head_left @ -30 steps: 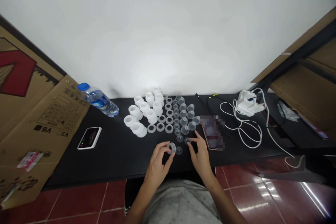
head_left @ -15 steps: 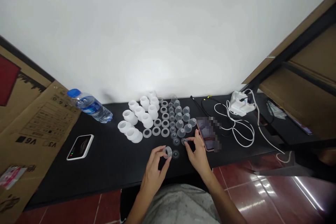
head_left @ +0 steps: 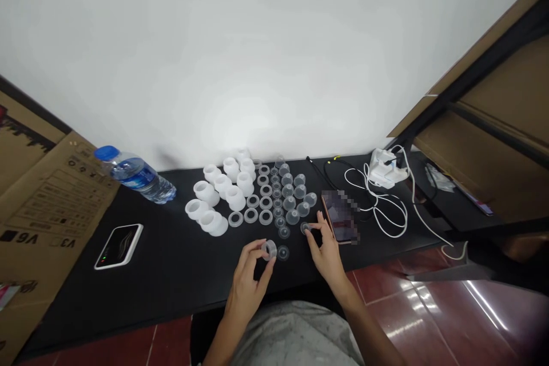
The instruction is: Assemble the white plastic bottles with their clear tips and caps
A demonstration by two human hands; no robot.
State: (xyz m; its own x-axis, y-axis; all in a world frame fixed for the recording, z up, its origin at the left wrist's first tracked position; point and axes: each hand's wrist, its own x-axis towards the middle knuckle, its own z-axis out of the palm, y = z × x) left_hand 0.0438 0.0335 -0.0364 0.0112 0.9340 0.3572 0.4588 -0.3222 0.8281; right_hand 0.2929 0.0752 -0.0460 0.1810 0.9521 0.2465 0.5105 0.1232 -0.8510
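While your left hand (head_left: 246, 286) curls half closed around a clear silicone ring (head_left: 269, 250), thumb and fingers holding it on edge at lower centre of the frame, your right hand (head_left: 328, 257) stays more open, its fingertips (head_left: 314, 233) pinching a small clear cup (head_left: 305, 229) at the front of the rows. Another small clear cup (head_left: 282, 253) sits on the black table (head_left: 150, 297) between your hands, touching neither. Above them, at centre, stand rows of clear domed cups (head_left: 291, 217) and flat clear rings (head_left: 253, 216), with white silicone cups (head_left: 206, 193) to their left. A water bottle (head_left: 135, 174) lies at upper left of the table, a blurred phone (head_left: 341, 217) just beside your right hand, and a white charger (head_left: 384, 168) with tangled cables (head_left: 377, 211) at right.
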